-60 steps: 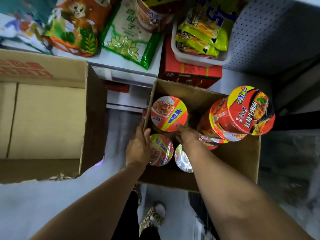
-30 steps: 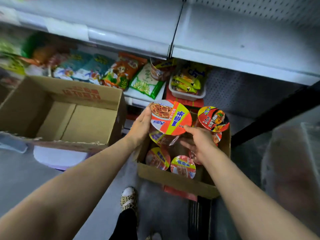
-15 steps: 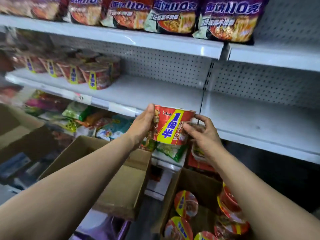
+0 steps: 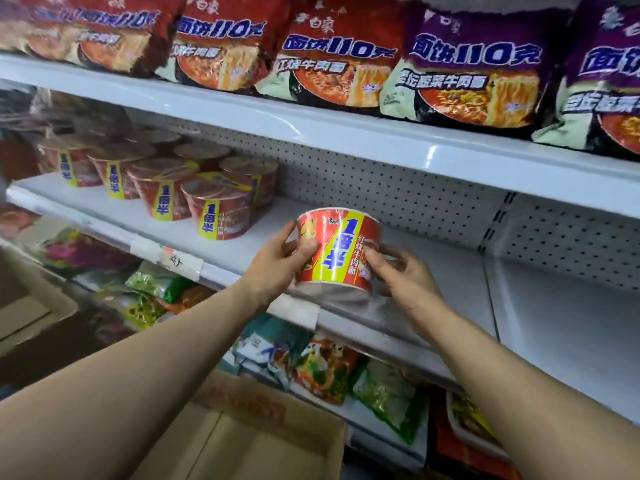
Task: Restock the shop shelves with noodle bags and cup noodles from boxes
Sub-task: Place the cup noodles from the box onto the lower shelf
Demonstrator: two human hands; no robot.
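Left hand and right hand, each grip holding one cup noodle at the shelf lip; released this far forward, it could tip off

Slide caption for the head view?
Left hand and right hand hold a noodle cup at the front edge of the middle shelf, right of matching cups, below noodle bags.

Red cup noodle with yellow band, blue lettering.
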